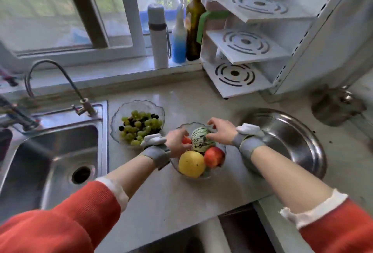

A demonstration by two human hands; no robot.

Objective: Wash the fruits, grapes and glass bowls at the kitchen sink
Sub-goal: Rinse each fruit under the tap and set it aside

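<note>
At frame centre, the melon (202, 139) is clasped between both hands in the fruit bowl (221, 159). The left hand (177, 143) and right hand (221, 131) are curled round it.

I'm standing in a home kitchen: a stainless steel sink (50, 152) with a gooseneck tap (50, 77) sits in the stone countertop (161, 202), bottles line the windowsill (121, 69), a white tiered rack (246, 47) stands beside them.

Just 1 view here, head-mounted, wide-angle, looking forward and steeply down over the pale grey stone countertop (161, 202), close above it, window wall at the frame's top.
</note>
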